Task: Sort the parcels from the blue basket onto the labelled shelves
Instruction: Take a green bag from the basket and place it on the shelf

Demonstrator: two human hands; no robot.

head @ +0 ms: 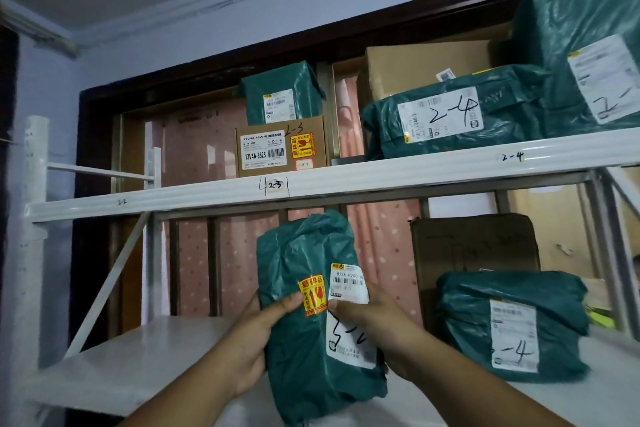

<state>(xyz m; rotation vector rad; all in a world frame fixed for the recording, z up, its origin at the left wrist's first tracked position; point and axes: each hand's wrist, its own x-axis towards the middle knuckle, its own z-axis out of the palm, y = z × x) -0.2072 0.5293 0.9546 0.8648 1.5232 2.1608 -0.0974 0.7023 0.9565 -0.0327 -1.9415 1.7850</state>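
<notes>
Up front, both hands grip green parcel

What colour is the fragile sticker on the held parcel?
Yellow with red print, on the green parcel; head view.

Handwritten parcel label partly thumb-covered

Two hands, left hand and right hand, grip a green parcel at lower centre, below a white shelf rail holding more parcels.
</notes>
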